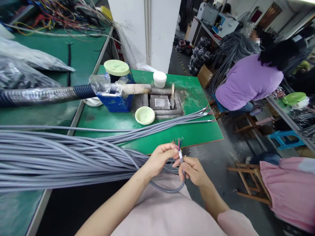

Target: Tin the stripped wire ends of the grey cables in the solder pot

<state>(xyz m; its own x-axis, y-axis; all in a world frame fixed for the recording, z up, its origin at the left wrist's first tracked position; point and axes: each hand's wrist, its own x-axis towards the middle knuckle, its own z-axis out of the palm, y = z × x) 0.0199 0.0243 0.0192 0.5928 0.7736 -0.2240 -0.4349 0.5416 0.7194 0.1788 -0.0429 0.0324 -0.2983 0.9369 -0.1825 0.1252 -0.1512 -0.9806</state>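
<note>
A grey cable (pixel 181 159) is held up in front of my body, its end splayed into several thin coloured wires (pixel 178 143) above a white band. My right hand (pixel 193 170) is closed round the grey jacket below that band. With pinched fingers, my left hand (pixel 163 157) touches the base of the coloured wires. Below the hands the cable curves down and left. A thick bundle of grey cables (pixel 61 159) lies to the left, and several separate cables (pixel 157 126) with bared ends stretch across the green table (pixel 197 137).
A blue box (pixel 116 103) with a hose nozzle (pixel 136 88) stands beside a square metal pot (pixel 159 102). Around it are a pale green dish (pixel 145 115) and a white tub (pixel 159 79). A person in purple (pixel 248 78) sits at the right, near wooden stools (pixel 253 180).
</note>
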